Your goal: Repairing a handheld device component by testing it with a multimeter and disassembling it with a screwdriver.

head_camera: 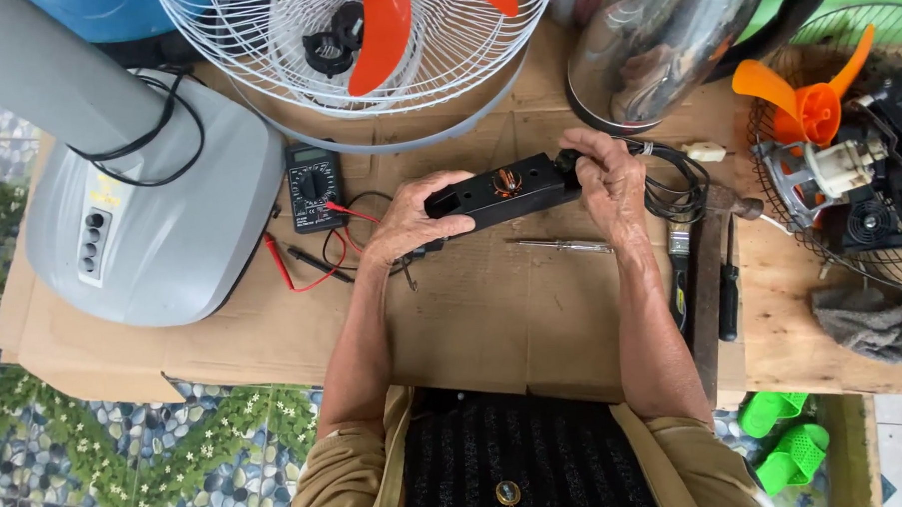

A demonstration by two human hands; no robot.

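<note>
While both hands pin the black housing point(502, 191) above the counter point(493, 312), I judge I'm mid-inspection: left hand point(407, 222) wraps its 9 o'clock end, right hand point(608, 178) pinches the cord end at 3 o'clock. Next calls for the screwdriver point(559, 245) at 6. Inside the housing sits a copper coil point(507, 181).

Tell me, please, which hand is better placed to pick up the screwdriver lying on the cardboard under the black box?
Probably the right hand. The screwdriver lies just below it, while the left hand sits further off and has its grip around the other end of the black box, steadying it. Both hands hold the box for now.
</note>
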